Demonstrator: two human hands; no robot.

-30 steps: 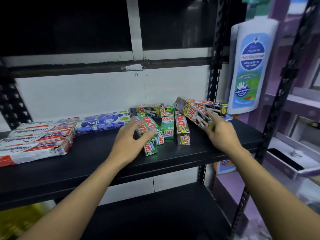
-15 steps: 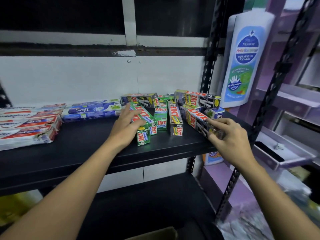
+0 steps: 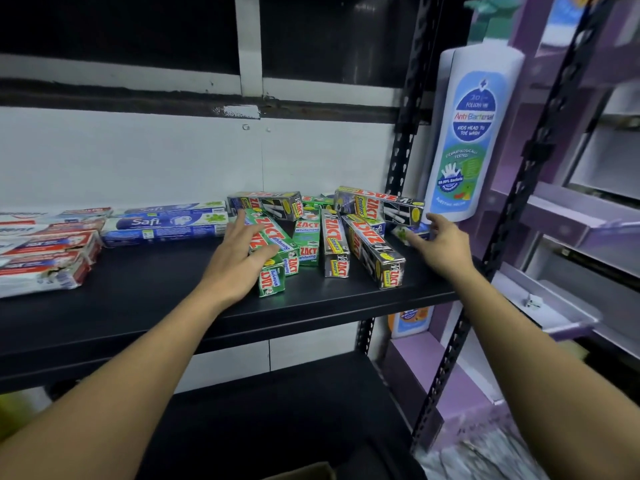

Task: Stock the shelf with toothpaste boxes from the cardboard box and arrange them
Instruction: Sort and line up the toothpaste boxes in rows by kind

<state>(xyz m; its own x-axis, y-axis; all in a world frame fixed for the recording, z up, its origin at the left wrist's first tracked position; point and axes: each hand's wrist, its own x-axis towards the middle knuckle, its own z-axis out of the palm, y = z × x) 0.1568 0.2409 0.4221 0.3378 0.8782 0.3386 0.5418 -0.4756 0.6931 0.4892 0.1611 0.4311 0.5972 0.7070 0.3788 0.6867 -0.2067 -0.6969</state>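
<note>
A jumble of Zact toothpaste boxes lies on the black shelf point(image 3: 138, 296). My left hand point(image 3: 235, 261) grips a green Zact whitening box point(image 3: 273, 282) across its width, thumb on its near side. A black Zact Smokers box point(image 3: 375, 252) lies free, angled toward the shelf edge, with a second Smokers box point(image 3: 379, 206) stacked behind it. My right hand point(image 3: 445, 244) is spread, its fingertips at a small Safi box point(image 3: 410, 233) under that stack. A sliver of the cardboard box point(image 3: 304, 471) shows at the bottom.
Blue Safi boxes point(image 3: 162, 225) and a stack of red-and-white boxes point(image 3: 45, 258) fill the shelf's left part. A large white wash bottle point(image 3: 471, 133) stands at the right end beside a black upright point(image 3: 401, 157). Purple shelving point(image 3: 571, 220) stands further right.
My right hand set the black Smokers box down on the shelf, let go and moved right to the Safi box. My left hand stayed on the green box.
</note>
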